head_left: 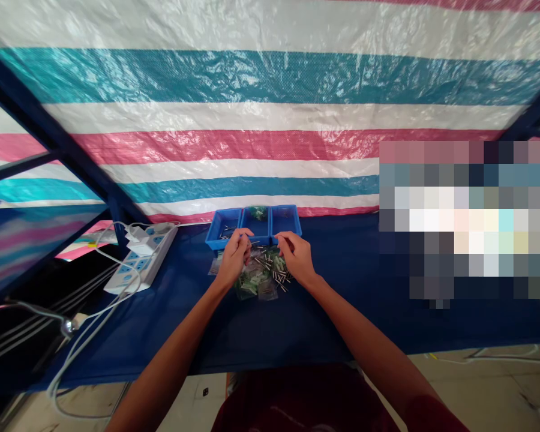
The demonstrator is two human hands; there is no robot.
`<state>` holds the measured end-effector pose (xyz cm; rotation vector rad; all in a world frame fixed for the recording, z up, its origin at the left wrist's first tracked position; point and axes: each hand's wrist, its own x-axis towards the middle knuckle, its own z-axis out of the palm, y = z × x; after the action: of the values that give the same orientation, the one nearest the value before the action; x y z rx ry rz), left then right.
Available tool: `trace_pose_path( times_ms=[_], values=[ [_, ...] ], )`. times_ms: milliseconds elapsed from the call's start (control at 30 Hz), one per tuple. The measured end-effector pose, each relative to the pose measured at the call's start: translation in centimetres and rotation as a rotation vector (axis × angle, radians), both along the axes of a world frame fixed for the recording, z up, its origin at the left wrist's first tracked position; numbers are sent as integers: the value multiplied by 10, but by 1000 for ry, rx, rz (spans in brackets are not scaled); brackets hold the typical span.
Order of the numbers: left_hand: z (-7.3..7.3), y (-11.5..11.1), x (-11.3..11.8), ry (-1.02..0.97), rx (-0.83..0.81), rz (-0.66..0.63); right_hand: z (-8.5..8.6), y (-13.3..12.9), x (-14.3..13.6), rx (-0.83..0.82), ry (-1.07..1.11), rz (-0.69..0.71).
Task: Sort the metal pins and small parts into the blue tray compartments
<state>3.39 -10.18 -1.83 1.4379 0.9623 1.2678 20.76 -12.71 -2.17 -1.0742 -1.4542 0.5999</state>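
Note:
My left hand (236,254) is closed in a pinch, with a thin rod-like piece (256,241) sticking out from its fingertips toward the right; its exact kind is too small to tell. My right hand (296,254) is also closed, thumb and index finger together at the right end of the gap; what they hold, if anything, I cannot make out. Under and between the hands lies a heap of short dark-and-silver metal pins (280,278). Beside it are clear plastic bags (267,291) and bags with green contents (249,283).
Behind my hands stand three joined blue bins (285,211); the left one has a few pins, the middle one green material. A white power strip (149,264) with cables lies at the left on the blue table (364,282). Striped sheeting (252,78) hangs behind. The right side is pixelated.

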Motion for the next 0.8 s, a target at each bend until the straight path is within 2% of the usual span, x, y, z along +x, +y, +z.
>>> trace_pose_path(
  times_ms=[200,600,800],
  values=[
    [3,1,0,-14,48,35,-1,0,0,3,2,-2],
    [6,-2,0,97,127,74,1,0,0,15,-9,3],
    [10,-6,1,117,123,97,-1,-1,-1,93,-71,55]
  ],
)
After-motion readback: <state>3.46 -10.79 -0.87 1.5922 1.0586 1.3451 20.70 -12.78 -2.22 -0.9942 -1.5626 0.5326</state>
